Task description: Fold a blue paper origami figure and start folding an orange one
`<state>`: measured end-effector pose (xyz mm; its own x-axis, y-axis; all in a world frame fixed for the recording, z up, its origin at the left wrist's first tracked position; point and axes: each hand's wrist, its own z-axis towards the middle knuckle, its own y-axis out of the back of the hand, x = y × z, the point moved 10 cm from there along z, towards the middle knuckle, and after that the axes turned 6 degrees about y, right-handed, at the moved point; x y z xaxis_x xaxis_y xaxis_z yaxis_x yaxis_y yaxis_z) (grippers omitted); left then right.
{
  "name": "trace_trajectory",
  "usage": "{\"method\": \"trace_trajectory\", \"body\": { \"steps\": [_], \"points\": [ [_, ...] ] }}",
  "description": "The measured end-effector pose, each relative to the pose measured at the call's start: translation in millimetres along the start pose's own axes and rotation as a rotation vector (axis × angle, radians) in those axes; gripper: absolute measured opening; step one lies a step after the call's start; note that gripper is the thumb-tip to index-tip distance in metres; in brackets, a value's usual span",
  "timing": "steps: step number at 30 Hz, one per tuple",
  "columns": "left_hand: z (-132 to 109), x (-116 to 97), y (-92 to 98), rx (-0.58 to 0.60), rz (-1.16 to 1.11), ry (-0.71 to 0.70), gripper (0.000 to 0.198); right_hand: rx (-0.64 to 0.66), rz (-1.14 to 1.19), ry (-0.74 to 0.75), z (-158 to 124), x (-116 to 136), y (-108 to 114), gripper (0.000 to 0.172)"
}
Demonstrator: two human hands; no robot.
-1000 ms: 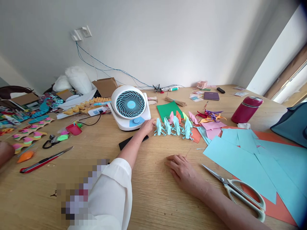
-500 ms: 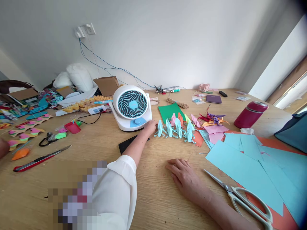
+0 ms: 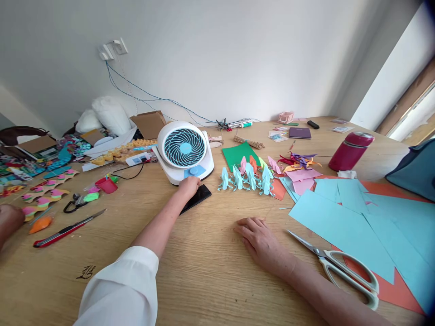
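Note:
My right hand (image 3: 260, 242) lies palm down on the table, fingers stretched out, holding nothing. Beside it are large scissors (image 3: 335, 262) with cream handles and their blades together. Partly cut off by the left edge, what appears to be my left hand (image 3: 10, 222) rests near a strip of yellow, green and pink cutouts (image 3: 44, 200); its fingers cannot be made out. Another person's hand (image 3: 189, 184), its arm in a white sleeve, is at the front of a white fan (image 3: 186, 148), just below the dial, over a black phone (image 3: 197, 198). Folded light-blue paper figures (image 3: 249, 176) stand right of the phone.
Light-blue paper sheets (image 3: 343, 231) spread over orange paper at the right, with a magenta flask (image 3: 351, 151) behind. A green sheet (image 3: 238, 154) lies behind the figures. A red utility knife (image 3: 70, 228) and an orange bag (image 3: 41, 224) lie at the left.
The other person's hand has moved left, from beside the paper figures to the fan's front, uncovering more of the phone. My right hand stays in place. More of the hand at the left edge shows.

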<state>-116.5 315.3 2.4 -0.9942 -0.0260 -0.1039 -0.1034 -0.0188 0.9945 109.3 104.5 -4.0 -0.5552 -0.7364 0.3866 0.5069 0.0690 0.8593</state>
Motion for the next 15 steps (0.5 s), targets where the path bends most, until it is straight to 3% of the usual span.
{"method": "trace_trajectory", "body": {
  "steps": [3, 5, 8, 12, 15],
  "points": [
    [-6.5, 6.9, 4.0, -0.013, 0.006, 0.019, 0.036, -0.009, -0.005, 0.000, -0.2, 0.1, 0.3, 0.023],
    [-10.5, -4.2, 6.8, -0.045, -0.005, -0.010, 0.032, -0.007, -0.011, -0.001, -0.4, 0.4, 0.4, 0.024],
    [-19.4, -41.7, 9.3, -0.097, -0.048, -0.134, 0.019, -0.003, -0.011, 0.000, -0.6, 1.5, 0.7, 0.024],
    [-33.2, -98.9, 3.0, -0.127, -0.124, -0.332, 0.040, -0.011, 0.002, 0.007, -0.4, 2.7, 1.7, 0.029],
    [-35.7, -120.1, -9.3, -0.136, -0.147, -0.356, 0.042, -0.017, -0.004, 0.010, -0.2, 2.4, 1.8, 0.030]
  ]
}}
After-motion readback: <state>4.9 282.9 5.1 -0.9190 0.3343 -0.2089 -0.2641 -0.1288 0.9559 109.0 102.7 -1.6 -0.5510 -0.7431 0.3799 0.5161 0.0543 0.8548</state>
